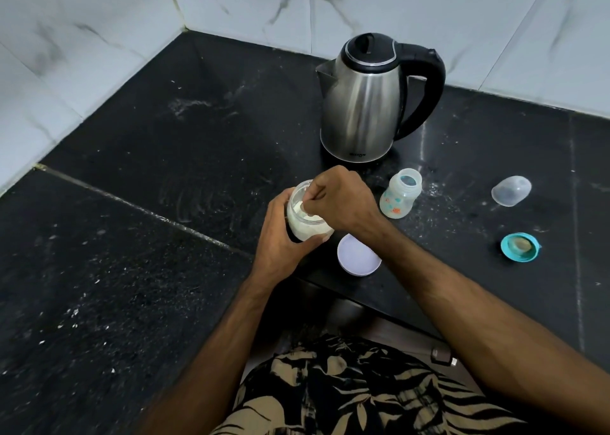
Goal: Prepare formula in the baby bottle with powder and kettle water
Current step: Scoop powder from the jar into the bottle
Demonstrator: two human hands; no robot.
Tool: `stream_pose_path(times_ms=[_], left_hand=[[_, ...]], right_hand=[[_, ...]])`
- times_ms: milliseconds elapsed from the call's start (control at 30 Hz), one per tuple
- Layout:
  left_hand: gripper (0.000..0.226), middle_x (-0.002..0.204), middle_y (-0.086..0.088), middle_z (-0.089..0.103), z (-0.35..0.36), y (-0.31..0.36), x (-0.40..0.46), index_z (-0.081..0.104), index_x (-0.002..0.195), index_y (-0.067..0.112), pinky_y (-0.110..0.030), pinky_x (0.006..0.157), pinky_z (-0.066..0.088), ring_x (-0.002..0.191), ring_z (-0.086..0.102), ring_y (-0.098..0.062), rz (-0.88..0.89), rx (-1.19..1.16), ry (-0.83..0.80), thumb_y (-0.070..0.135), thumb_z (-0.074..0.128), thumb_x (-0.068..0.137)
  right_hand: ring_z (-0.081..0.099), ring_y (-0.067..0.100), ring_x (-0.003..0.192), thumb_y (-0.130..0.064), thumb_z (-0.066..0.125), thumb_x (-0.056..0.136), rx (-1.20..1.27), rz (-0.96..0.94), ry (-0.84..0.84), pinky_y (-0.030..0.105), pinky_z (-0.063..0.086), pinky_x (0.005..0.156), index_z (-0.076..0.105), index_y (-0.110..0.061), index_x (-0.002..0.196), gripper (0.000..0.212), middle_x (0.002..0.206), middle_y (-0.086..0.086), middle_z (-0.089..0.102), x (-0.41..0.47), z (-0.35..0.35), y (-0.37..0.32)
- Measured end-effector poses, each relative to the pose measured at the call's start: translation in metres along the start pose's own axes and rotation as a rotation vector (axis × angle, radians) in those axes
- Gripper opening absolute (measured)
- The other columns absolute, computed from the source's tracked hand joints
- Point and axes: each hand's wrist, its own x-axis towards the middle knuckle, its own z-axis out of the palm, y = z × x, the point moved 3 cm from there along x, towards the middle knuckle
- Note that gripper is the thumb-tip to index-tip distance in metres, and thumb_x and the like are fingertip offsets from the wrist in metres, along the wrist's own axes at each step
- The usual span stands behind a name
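My left hand (279,236) grips a clear jar of white powder (305,226), tilted slightly, above the black counter. My right hand (343,200) is closed over the jar's mouth, fingers pinched on a small scoop whose white tip (302,207) dips into the powder. The open baby bottle (400,198), translucent with small coloured prints, stands uncapped just right of my right hand. A steel kettle (363,104) with black lid and handle stands behind it, spout pointing left.
The jar's white lid (358,258) lies on the counter below my right wrist. A clear bottle cap (511,191) and the teal nipple ring (520,247) lie at the right. Spilled powder specks dot the counter (165,157). Marble walls enclose the corner.
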Motion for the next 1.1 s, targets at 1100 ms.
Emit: stream_pose_path(times_ms=[1100], left_hand=[[0.087,0.139,0.004,0.05,-0.001,-0.013,0.008,0.043,0.137,0.024,-0.021,0.096,0.048,0.125,0.052,-0.008,-0.024,-0.001,-0.02,0.016,0.091,0.065]], right_hand=[[0.071,0.007,0.07,-0.015,0.08,0.078,0.084,-0.073,0.007,0.037,0.061,0.075,0.074,-0.022,0.073,0.01,0.073,-0.006,0.075,0.01,-0.035,0.016]])
